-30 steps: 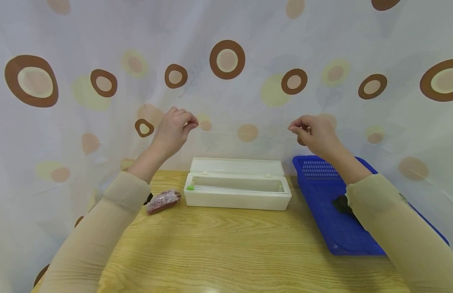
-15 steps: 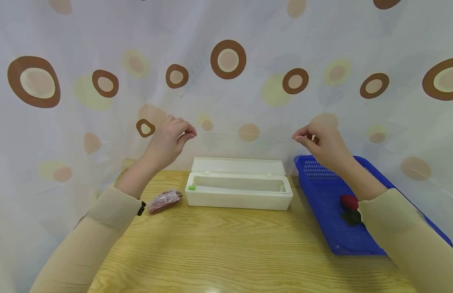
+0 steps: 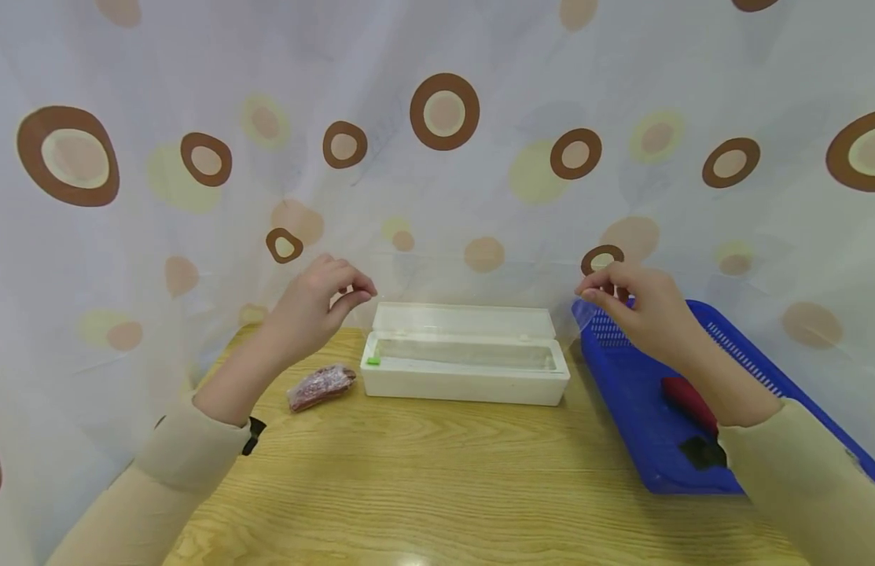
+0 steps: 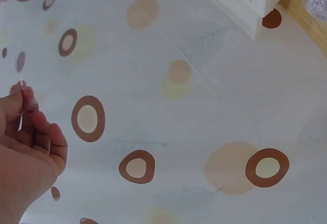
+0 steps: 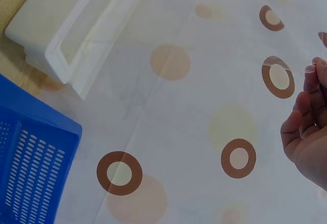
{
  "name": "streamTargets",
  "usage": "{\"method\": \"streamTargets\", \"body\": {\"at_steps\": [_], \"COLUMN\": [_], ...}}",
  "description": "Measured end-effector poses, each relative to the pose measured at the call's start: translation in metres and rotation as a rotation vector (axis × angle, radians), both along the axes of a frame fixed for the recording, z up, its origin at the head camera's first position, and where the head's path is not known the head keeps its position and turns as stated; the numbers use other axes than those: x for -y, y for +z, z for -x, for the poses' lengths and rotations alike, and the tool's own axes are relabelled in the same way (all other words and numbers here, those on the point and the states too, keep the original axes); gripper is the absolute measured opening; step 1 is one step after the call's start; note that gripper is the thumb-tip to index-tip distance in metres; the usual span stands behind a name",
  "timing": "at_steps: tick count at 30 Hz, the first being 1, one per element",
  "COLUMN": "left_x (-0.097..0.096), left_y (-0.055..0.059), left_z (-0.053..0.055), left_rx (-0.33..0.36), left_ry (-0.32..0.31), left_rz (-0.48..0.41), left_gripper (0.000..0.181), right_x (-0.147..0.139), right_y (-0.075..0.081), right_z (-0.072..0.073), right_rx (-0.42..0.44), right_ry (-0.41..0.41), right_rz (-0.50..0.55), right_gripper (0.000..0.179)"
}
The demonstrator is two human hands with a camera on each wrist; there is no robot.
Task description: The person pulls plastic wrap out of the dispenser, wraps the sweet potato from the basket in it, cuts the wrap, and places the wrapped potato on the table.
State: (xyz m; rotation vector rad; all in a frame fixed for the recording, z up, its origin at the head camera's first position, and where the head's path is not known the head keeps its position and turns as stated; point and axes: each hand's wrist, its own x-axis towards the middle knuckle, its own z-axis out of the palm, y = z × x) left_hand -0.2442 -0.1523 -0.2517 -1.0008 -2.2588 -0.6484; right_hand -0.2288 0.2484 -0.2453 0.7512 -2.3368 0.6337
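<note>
A sheet of clear cling film (image 3: 584,313) hangs stretched between my two hands, very faint against the curtain. Its upper corners are pinched between thumb and fingertips, one by my left hand (image 3: 313,303) and the other by my right hand (image 3: 642,310). Each wrist view shows the pinch too, with the left hand (image 4: 30,142) and the right hand (image 5: 311,116) at the frame's edge. Below and between them stands a white cling film dispenser box (image 3: 465,387), lid raised at the back, with a green slider (image 3: 373,361) at its left end.
Left of the box lies a reddish, film-wrapped piece (image 3: 322,387), apparently meat. At the right stands a blue basket (image 3: 638,464) holding a red thing (image 3: 688,402) and a dark piece (image 3: 702,453), partly behind my right forearm. A patterned curtain (image 3: 444,196) hangs behind the wooden table (image 3: 437,487).
Both hands have come down toward the box, and the right one has shifted slightly rightward. The film still spans between them. More of the red thing in the basket shows.
</note>
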Motion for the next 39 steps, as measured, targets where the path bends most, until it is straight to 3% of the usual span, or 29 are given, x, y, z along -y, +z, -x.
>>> {"method": "streamTargets", "body": {"at_steps": [11, 17, 21, 25, 33, 39], "left_x": [0.010, 0.015, 0.019, 0.024, 0.037, 0.042], "left_y": [-0.018, -0.028, -0.033, -0.037, -0.042, -0.051], "left_z": [-0.011, -0.020, -0.025, -0.031, -0.041, -0.049], "left_rx": [0.121, 0.236, 0.266, 0.275, 0.282, 0.370], "left_ry": [-0.118, -0.078, -0.037, -0.043, -0.212, -0.342], "left_rz": [-0.034, -0.026, -0.015, -0.022, -0.013, 0.046], "left_gripper": [0.015, 0.015, 0.011, 0.011, 0.013, 0.012], "right_x": [-0.005, -0.008, -0.008, -0.008, -0.012, -0.015], "right_y": [-0.014, -0.022, -0.027, -0.033, -0.047, -0.059], "right_z": [-0.018, -0.027, -0.032, -0.037, -0.048, -0.055], "right_rx": [-0.038, -0.004, 0.011, 0.035, 0.137, 0.199], "right_ry": [0.127, 0.239, 0.320, 0.392, 0.517, 0.570], "right_rz": [-0.021, -0.069, -0.085, -0.072, -0.046, -0.031], "right_gripper": [0.015, 0.031, 0.039, 0.040, 0.038, 0.044]}}
